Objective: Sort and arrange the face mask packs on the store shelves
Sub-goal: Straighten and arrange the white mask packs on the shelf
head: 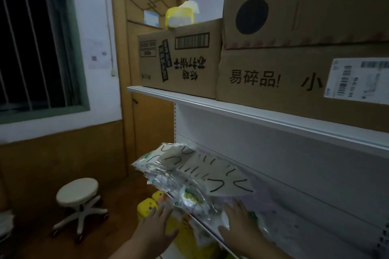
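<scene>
Mask packs: a loose heap of clear-wrapped face mask packs point(181, 183) lies at the left end of the lower shelf point(294, 206), several of them overhanging the shelf's front edge; the top pack is white with black curved strokes printed on it.
Packs vs. hands: the heap sits just above and between the two hands; its lower front corner hangs close to the left hand's fingertips, and more pale packs lie under and beside the right hand.
Left hand: left hand point(156, 224) reaches up from below the shelf edge, fingers point(166, 210) straight and spread, palm toward the heap; it grips nothing; whether the fingertips actually touch the plastic cannot be told.
Right hand: right hand point(242, 225) lies flat, fingers stretched out and slightly apart, pressing down on the packs on the shelf; nothing is curled round or pinched.
Below the shelf: yellow packages with a chick face point(147, 208) stand just left of the left hand, under the overhanging packs.
Upper shelf: white upper shelf point(210, 103) carries three cardboard boxes point(263, 78), one stacked on another at the right; a yellow tissue holder point(180, 16) sits on the left box.
Room: round white stool point(79, 200) on castors stands on the floor to the left, well apart from the shelves; barred window point(35, 48) on the left wall; wooden door point(151, 6) behind the shelving.
</scene>
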`<state>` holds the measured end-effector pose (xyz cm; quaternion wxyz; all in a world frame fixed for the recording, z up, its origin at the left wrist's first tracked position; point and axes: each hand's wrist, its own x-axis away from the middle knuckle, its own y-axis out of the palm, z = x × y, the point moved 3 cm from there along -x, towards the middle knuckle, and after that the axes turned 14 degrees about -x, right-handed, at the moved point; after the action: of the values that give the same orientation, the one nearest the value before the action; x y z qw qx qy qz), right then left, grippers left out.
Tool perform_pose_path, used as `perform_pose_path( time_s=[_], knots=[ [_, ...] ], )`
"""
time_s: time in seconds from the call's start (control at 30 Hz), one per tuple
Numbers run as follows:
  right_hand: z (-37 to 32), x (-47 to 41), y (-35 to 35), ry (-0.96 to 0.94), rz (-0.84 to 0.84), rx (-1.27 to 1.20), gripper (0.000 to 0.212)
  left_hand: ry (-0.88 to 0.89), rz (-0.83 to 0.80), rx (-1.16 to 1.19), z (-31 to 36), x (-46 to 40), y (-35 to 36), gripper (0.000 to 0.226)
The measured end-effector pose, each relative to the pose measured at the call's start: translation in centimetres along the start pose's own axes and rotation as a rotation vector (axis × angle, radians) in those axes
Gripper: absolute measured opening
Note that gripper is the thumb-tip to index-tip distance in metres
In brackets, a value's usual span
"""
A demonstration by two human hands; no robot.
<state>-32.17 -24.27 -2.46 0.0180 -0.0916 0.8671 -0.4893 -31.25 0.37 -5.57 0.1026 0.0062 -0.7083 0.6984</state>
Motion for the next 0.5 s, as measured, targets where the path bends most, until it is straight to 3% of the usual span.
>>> perform_pose_path(
  time_s=[0.5],
  knots=[
    [-2.4, -19.0, 1.2, 0.023, -0.027, -0.065, 0.07, -0.033, 0.025, 0.063, -7.7, -15.7, -4.6, 0.07]
  ],
)
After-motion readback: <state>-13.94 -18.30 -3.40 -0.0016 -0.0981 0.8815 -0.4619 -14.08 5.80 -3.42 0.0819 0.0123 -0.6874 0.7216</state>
